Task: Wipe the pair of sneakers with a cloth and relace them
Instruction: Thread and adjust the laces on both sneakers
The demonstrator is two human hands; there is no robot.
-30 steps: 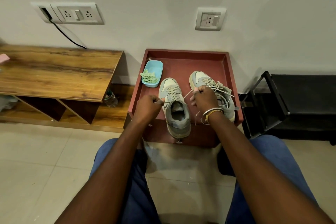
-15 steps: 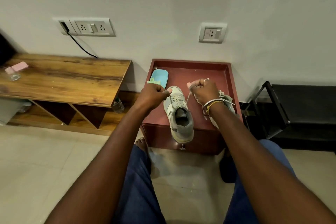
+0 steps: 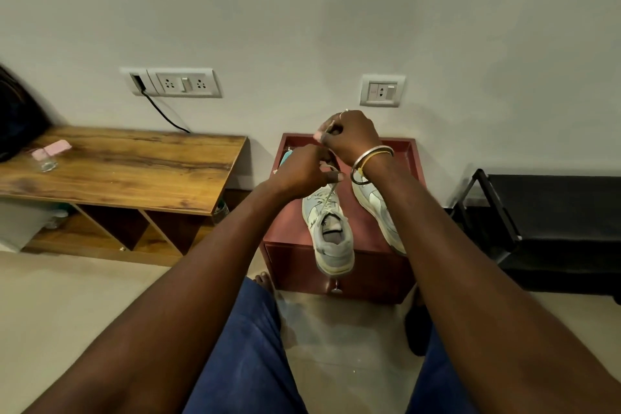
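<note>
Two pale grey-and-white sneakers lie on a red box-shaped stand. The left sneaker points away from me, its heel over the stand's front edge. The right sneaker is partly hidden by my right forearm. My left hand pinches a lace that rises taut from the left sneaker. My right hand, with bangles at the wrist, is raised above the stand and is closed on the other lace end. A light blue dish shows only as a sliver behind my left hand; no cloth is visible.
A wooden bench with open shelves stands at the left, carrying a small glass and a pink item. A black rack stands at the right. Wall sockets with a black cable hang above. My knees and a bare foot are below.
Both hands rose and came closer together, pulling the laces up from the left sneaker. My head tilted up, so more wall and bench show.
</note>
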